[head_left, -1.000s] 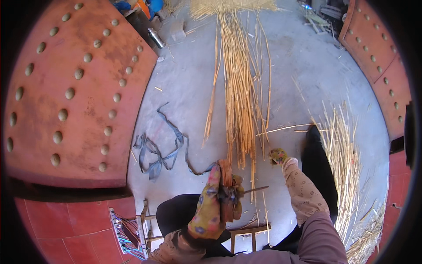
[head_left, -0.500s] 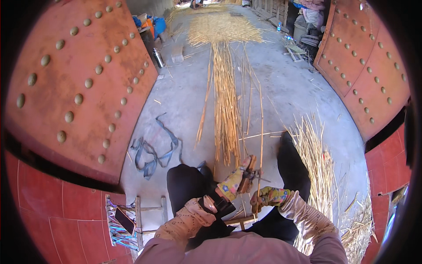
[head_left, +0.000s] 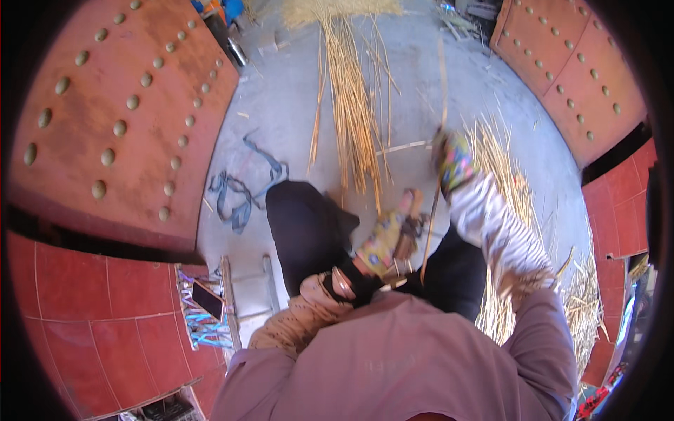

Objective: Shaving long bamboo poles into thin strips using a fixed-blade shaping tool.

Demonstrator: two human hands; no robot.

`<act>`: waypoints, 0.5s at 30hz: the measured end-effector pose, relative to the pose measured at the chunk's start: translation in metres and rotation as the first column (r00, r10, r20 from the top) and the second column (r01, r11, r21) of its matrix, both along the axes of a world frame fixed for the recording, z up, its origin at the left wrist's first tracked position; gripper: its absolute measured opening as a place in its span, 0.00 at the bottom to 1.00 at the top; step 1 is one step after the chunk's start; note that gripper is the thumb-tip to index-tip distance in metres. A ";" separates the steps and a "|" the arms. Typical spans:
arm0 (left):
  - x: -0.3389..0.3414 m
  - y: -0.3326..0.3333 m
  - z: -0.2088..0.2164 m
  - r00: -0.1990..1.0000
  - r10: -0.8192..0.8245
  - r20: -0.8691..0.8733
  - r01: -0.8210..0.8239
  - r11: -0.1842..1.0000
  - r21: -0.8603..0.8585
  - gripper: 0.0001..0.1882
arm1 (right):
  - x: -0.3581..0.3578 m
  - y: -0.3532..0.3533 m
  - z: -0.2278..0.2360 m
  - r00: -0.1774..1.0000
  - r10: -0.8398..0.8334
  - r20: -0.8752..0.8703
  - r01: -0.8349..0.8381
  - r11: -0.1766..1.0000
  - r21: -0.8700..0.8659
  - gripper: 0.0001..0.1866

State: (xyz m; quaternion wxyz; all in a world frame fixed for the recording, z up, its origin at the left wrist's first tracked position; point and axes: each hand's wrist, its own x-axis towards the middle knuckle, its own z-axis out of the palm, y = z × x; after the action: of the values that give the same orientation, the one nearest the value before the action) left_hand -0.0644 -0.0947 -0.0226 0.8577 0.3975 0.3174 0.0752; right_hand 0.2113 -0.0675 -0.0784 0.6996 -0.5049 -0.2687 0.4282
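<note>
Grey floor (head_left: 281, 91) stretches toward 12 o'clock between two studded red doors, one (head_left: 77, 126) at 10 o'clock and the other (head_left: 572, 70) at 2. A loose bundle of stalks (head_left: 358, 112) lies out along 12, a paler stalk pile (head_left: 505, 163) fans down the 3 o'clock side, and a blue-grey strap (head_left: 241, 220) sits tangled at 9.

The left hand (head_left: 382, 244), in a flowered glove at 4 o'clock, is closed around a brown wooden tool (head_left: 405, 247) held near the lap. The right hand (head_left: 458, 163), gloved too and at 2 o'clock, looks narrow, its fingers seemingly curled about a single stalk (head_left: 430, 231) (blur hides the finer grip). That stalk runs from beyond the right hand down past the tool toward 5 o'clock; whether it passes through the tool or just beside it, I cannot tell.

To work this well, I would keep the left wrist firm and the tool steady, so that the right arm alone does the pulling. A smooth, even draw in line with the stalk should serve better than a jerk, since a dry stem would probably snap or split if bent sideways. Keep the left fingertips clear of the tool's metal parts, and the lower end of the stalk free of the legs (head_left: 298, 217)
</note>
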 end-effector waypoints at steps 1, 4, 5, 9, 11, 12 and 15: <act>-0.005 0.002 0.006 0.999 0.010 -0.040 -0.011 0.999 -0.034 0.26 | -0.004 0.004 0.017 0.947 -0.173 0.270 0.161 0.985 0.067 0.14; -0.017 0.008 0.019 0.996 0.015 -0.091 -0.014 1.000 0.010 0.28 | 0.012 0.010 0.091 0.861 -0.005 -0.508 0.135 0.966 0.221 0.11; -0.020 0.007 0.022 0.991 -0.001 -0.132 0.003 1.000 0.017 0.27 | 0.011 0.010 0.106 0.865 -0.005 -0.502 0.154 0.955 0.255 0.11; -0.021 -0.004 0.027 0.995 -0.016 -0.095 0.012 0.999 -0.038 0.25 | 0.016 0.008 0.132 0.860 0.037 -0.509 0.154 0.932 0.327 0.11; -0.019 -0.009 0.027 0.999 -0.003 -0.047 -0.002 0.996 -0.094 0.24 | 0.018 0.011 0.127 0.846 0.129 -0.518 0.109 0.908 0.404 0.11; -0.018 -0.010 0.027 0.999 -0.001 -0.033 -0.003 0.994 -0.113 0.23 | 0.016 0.013 0.121 0.858 0.092 -0.505 0.129 0.914 0.385 0.11; -0.017 -0.009 0.030 0.998 -0.003 -0.066 -0.005 0.993 -0.118 0.24 | -0.004 0.012 0.103 0.849 0.009 -0.529 0.221 0.902 0.370 0.13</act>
State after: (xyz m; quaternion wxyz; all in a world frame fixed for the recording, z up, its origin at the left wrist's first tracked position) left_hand -0.0811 -0.1033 0.0069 0.8687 0.3481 0.3497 0.0437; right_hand 0.2071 -0.0554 0.0243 0.8603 -0.2237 -0.1264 0.4404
